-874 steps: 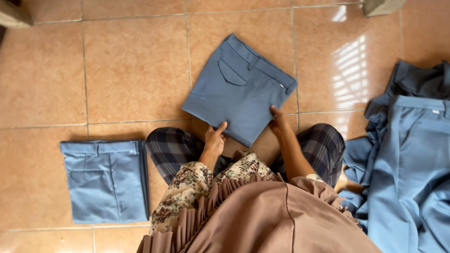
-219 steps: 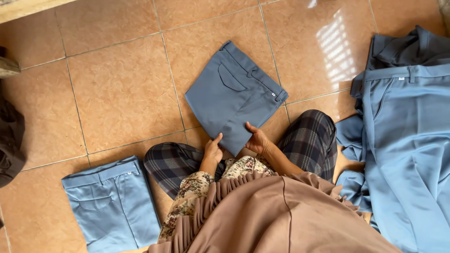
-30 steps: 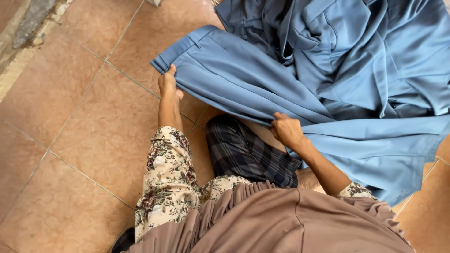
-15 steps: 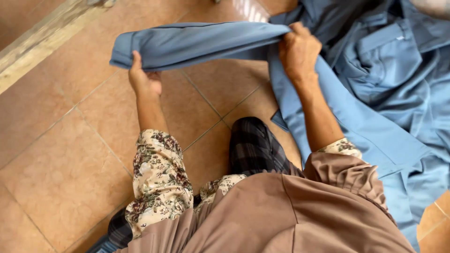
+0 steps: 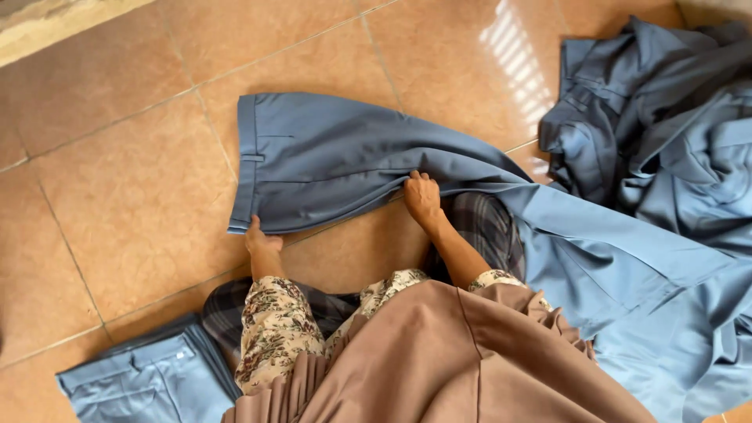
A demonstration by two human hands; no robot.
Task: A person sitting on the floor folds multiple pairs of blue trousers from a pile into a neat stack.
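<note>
Trousers (image 5: 329, 168) lowered from air, now spread flat on floor (image 5: 117, 196).

We reach both arms forward and down, sleeves patterned to the wrists. Our left hand (image 5: 261, 241) lies low and close in, fingers curled and pressed down, thumb side turned away from us. Our right hand (image 5: 423, 197) stretches further out, wrist bare and straight, knuckles up, fingers bent and pinched together. The two hands sit well apart, both palms facing down.

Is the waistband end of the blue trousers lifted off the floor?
No, the trousers lie flat on the tiles, with the left hand at the waistband corner.
</note>
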